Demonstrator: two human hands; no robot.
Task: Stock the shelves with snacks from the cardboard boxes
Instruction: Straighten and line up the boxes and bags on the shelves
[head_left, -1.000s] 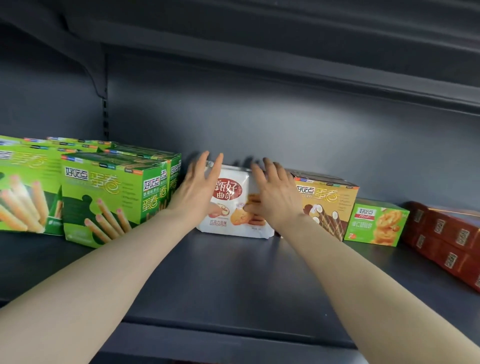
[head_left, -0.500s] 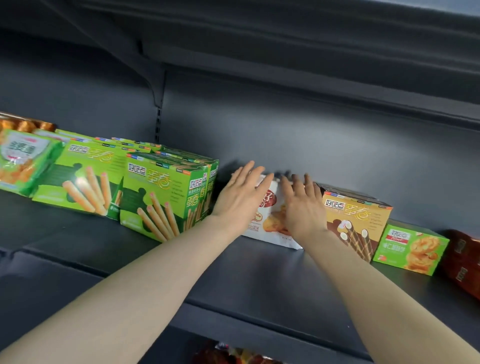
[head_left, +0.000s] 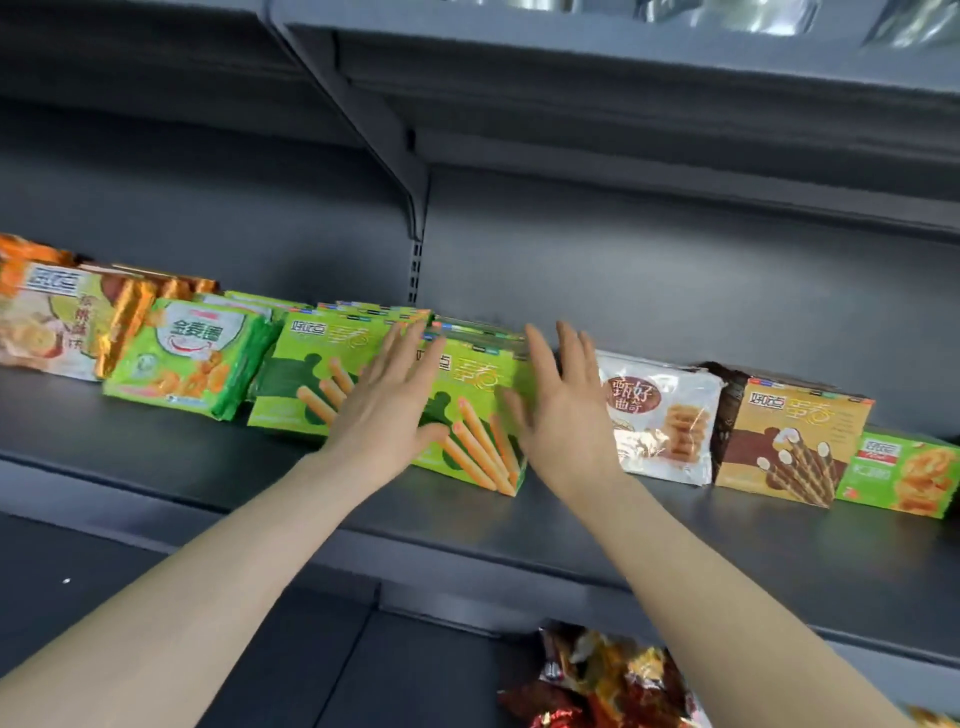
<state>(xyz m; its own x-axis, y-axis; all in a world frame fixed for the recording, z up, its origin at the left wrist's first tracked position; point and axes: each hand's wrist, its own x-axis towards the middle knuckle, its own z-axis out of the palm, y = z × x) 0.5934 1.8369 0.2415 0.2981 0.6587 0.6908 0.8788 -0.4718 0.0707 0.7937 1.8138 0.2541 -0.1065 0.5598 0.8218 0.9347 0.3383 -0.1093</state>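
we are looking at a dark shelf (head_left: 156, 467) lined with snacks, and both hands are up at the row. the left hand (head_left: 387, 410) lies with fingers straight and spread over the face of the front green stick-biscuit box (head_left: 470, 415), where it meets the neighbouring green box (head_left: 306, 374). the right hand (head_left: 566, 413), fingers just as straight and slightly fanned, stands at that box's right edge, between it and the white cookie bag (head_left: 662, 415). neither hand pinches or curls round anything. whether the right palm actually touches the cardboard we cannot tell.

we read this as squaring up: flat palms on either side can nudge the box flush with its neighbours so the labels face out. more green boxes stand behind it, which likely keeps it upright. to the right sit a tan stick-biscuit box (head_left: 795, 441) and a small green box (head_left: 904, 478); to the left lies a green bag (head_left: 182, 358). the cardboard boxes themselves are out of view.
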